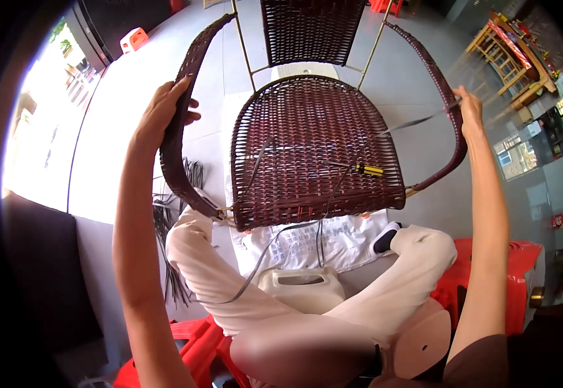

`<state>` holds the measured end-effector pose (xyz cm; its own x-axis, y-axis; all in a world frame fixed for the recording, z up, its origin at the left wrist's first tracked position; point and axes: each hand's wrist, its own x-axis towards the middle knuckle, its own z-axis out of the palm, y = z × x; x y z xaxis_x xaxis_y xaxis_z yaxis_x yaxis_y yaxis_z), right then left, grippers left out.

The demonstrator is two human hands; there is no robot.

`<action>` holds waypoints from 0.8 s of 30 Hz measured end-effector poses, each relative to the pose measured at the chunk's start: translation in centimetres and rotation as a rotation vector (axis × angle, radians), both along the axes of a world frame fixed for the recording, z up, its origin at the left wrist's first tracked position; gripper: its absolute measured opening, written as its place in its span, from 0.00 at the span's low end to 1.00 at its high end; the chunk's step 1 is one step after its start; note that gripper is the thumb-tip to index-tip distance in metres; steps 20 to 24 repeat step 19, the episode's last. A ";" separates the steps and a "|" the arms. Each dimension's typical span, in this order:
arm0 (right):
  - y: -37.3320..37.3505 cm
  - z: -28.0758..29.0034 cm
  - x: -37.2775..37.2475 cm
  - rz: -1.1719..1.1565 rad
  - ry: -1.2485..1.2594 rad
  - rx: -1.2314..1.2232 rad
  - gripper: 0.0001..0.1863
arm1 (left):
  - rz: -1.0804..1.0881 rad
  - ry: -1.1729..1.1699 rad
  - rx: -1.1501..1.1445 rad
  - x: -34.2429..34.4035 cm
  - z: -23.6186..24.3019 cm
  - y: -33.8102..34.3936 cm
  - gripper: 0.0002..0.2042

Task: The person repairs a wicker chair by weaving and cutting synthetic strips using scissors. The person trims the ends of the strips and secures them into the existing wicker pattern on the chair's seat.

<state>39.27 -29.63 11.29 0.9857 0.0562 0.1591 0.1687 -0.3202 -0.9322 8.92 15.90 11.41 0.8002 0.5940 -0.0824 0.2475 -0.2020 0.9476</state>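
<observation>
A dark brown woven chair (314, 142) stands before me, its seat toward me and its backrest (310, 29) beyond. My left hand (165, 113) is closed round the left armrest (177, 155), its fingertips showing past the inner side. At the outer side of the right armrest (457, 132), my right hand (469, 110) has its fingers pinched on the end of a dark flat strip (417, 121), which runs inward over the seat. A screwdriver (369, 170) with a yellow and black handle lies on the seat. Loose strips (265, 255) hang from the front edge.
A bundle of dark strips (171, 258) lies on the floor by my left leg. Under the chair is a white printed sack (294, 246), with an off-white plastic stool (301, 281) between my legs. Red plastic stools (514, 258) are close by. Wooden furniture (514, 64) stands far right.
</observation>
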 end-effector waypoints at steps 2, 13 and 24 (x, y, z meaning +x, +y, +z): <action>-2.1 -0.1 -2.8 0.024 0.099 0.068 0.20 | -0.043 -0.031 -0.033 -1.2 -0.1 -1.1 0.20; -5.6 -6.3 -10.5 -0.077 0.217 0.544 0.19 | 0.155 -0.452 -0.227 -10.7 -9.4 -4.9 0.20; -2.2 -4.8 -9.3 -0.305 0.139 0.544 0.17 | 0.358 -0.271 -0.215 -7.2 -4.2 -5.1 0.16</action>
